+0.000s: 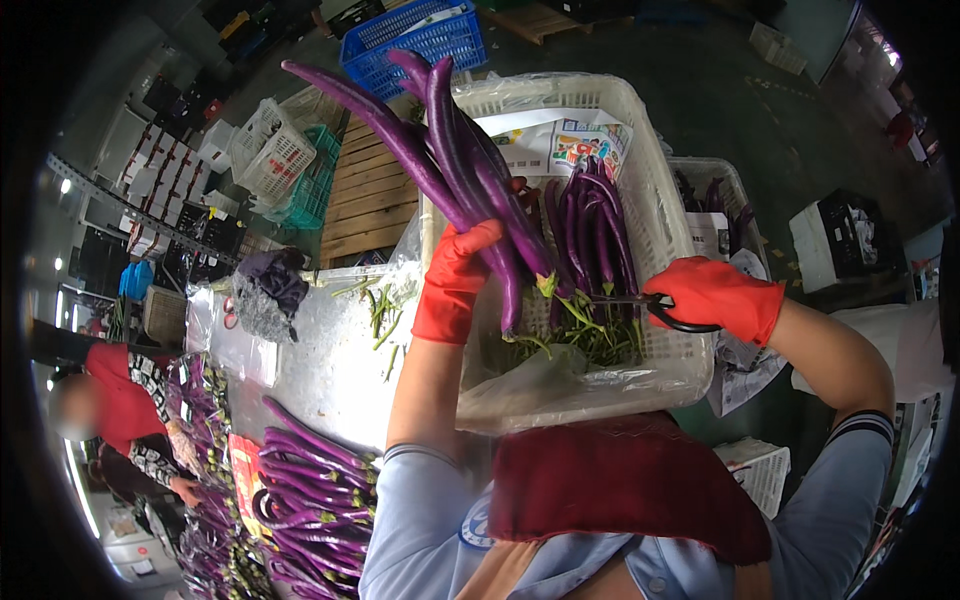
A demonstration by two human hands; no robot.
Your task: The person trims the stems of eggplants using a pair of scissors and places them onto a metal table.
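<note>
My left hand (459, 274), in a red rubber glove, grips a bunch of several long purple eggplants (457, 165) above a white plastic crate (664, 202). Their stem ends point down towards me. In my right hand (712, 296), also red-gloved, are black-handled scissors (686, 319); the blades reach left to a green stem at the bunch's lower end. Inside the crate, more eggplants (592, 225) lie beside a printed paper sheet (551, 146). Cut green stems (600, 337) are heaped at the crate's near end, partly under clear plastic film.
On the metal table (322, 375) at left lie loose stems, a dark cloth (274, 281) and a pile of eggplants (322, 502). A co-worker in red (124, 397) handles bagged eggplants beyond. A wooden pallet (367, 187), a blue crate (412, 45) and another eggplant crate (724, 169) stand around.
</note>
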